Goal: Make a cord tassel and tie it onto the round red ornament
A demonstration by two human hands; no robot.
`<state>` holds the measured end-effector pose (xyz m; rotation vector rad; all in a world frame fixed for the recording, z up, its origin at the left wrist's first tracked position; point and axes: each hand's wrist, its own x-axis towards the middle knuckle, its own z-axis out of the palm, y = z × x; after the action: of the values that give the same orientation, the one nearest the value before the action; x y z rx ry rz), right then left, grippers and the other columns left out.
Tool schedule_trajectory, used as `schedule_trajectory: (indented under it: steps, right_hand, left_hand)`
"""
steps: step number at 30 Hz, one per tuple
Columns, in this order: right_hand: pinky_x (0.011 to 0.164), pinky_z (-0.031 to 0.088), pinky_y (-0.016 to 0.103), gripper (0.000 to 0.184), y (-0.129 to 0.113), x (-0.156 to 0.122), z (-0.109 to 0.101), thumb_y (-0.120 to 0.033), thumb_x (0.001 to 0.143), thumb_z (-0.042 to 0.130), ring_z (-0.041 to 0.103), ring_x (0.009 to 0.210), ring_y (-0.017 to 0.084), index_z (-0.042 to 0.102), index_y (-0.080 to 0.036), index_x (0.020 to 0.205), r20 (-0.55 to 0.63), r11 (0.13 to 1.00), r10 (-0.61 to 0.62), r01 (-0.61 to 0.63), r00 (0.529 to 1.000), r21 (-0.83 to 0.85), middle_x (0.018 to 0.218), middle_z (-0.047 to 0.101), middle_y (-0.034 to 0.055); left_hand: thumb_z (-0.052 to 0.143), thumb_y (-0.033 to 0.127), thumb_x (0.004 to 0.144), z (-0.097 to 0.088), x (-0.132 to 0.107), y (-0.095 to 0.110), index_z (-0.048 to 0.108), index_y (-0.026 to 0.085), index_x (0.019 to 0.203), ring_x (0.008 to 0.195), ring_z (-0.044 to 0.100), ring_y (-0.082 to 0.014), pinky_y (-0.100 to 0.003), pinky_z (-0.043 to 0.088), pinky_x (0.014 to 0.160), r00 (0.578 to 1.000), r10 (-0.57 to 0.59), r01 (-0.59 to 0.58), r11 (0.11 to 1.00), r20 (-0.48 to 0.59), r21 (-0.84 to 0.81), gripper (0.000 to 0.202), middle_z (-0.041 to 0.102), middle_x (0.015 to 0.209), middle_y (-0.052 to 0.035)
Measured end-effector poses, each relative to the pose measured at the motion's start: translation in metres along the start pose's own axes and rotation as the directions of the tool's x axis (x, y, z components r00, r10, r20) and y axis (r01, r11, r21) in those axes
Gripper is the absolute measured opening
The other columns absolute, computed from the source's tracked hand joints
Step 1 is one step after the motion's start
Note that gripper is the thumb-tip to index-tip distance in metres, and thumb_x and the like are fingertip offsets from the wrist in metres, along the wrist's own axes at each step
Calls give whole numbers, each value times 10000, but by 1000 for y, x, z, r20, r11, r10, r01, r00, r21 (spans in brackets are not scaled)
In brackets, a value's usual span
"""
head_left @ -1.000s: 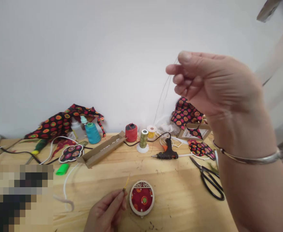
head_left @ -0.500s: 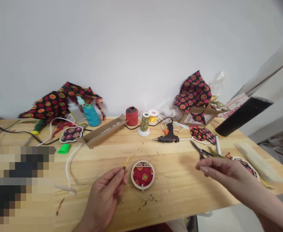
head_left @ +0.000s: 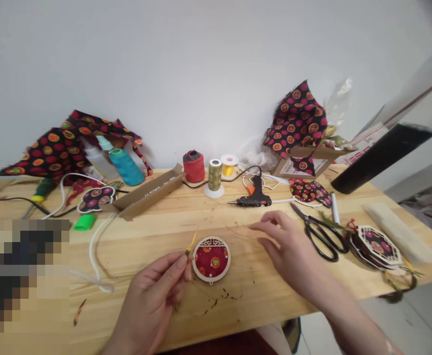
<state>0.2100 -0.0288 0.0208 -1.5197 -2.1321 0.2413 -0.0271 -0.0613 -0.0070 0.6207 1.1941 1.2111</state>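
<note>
My left hand [head_left: 160,286] pinches a small olive tassel with a yellow cord loop [head_left: 191,241] sticking up between thumb and forefinger; a few olive strands show below the palm. Close to its fingertips, a round wooden-framed pendant [head_left: 211,261] with red patterned fabric lies flat on the table. My right hand [head_left: 280,246] hovers to the right of the pendant, thumb and fingers apart, with nothing visibly gripped. A hair-thin thread runs near its fingertips; whether they touch it, I cannot tell. Black-handled scissors [head_left: 324,239] lie to the right of that hand.
A glue gun [head_left: 250,197], thread spools [head_left: 215,177] and a long cardboard box [head_left: 149,195] stand farther back. Stacked fabric ornaments [head_left: 376,249] and a black tube [head_left: 382,158] are at the right. A white cord [head_left: 95,256] and green cap [head_left: 84,222] lie left.
My right hand has moved left from over the scissors toward the pendant, its fingers spreading, uncovering the scissors and stacked ornaments. My left hand keeps its pinch on the tassel. The view has shifted slightly.
</note>
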Motion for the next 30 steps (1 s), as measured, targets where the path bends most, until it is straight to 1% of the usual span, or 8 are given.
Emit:
schedule_trajectory:
  steps: [3,11,15,18,20,23,26,30]
  right_hand:
    - [780,470,336,281,-8,13,23,-40,810,544,512,891,215,684,-174,1013,89,996,-79,75,993,46,945,601,86]
    - [750,467,315,176,-8,29,60,-40,808,554,487,852,209,693,-147,820,151,993,-115,112,982,24,877,588,93]
    - [757,466,313,168,-10,27,53,-45,811,550,502,857,201,663,-144,737,165,995,-95,87,982,56,853,589,83]
    - [781,459,302,173,-16,20,38,-41,833,507,536,853,170,620,-153,763,167,972,-63,22,984,235,891,596,63]
    - [780,454,286,169,-22,14,27,-51,849,486,559,837,146,588,-166,779,184,914,-37,-42,982,404,903,604,43]
    - [680,453,240,146,-31,7,16,-103,863,488,578,727,121,586,-185,791,316,826,6,-183,949,533,772,624,-3]
    - [635,435,222,140,-38,6,13,-133,847,517,582,668,114,623,-187,775,400,816,55,-272,915,510,705,648,-16]
    - [656,432,241,181,-41,8,16,-108,820,512,607,697,132,666,-190,776,375,874,80,-246,924,419,761,692,8]
  left_hand:
    - [793,326,618,6,1,5,716,135,640,441,315,-36,-144,234,385,999,-35,34,999,17,18,208,574,554,14]
    - [770,300,657,16,4,8,696,131,615,441,294,-35,-157,212,390,995,-72,71,997,69,16,189,544,545,28]
    - [769,311,657,16,4,7,716,131,648,442,280,-37,-164,202,395,994,-98,96,995,56,37,188,563,549,17]
    - [762,319,664,16,6,5,732,127,675,437,256,-36,-173,175,396,991,-125,122,991,48,56,195,561,546,10]
    - [752,320,678,16,7,4,746,125,720,436,232,-41,-184,153,398,989,-134,131,990,56,56,200,509,513,29]
    - [744,321,692,17,8,6,759,114,782,445,199,-53,-193,136,404,989,-138,135,990,61,40,226,329,448,87]
    - [747,325,692,19,7,9,763,111,812,453,193,-56,-193,139,406,991,-123,121,992,60,36,246,293,454,93]
    - [727,320,721,16,5,7,760,158,918,456,245,-62,-181,207,409,995,-58,49,994,83,98,258,384,462,72]
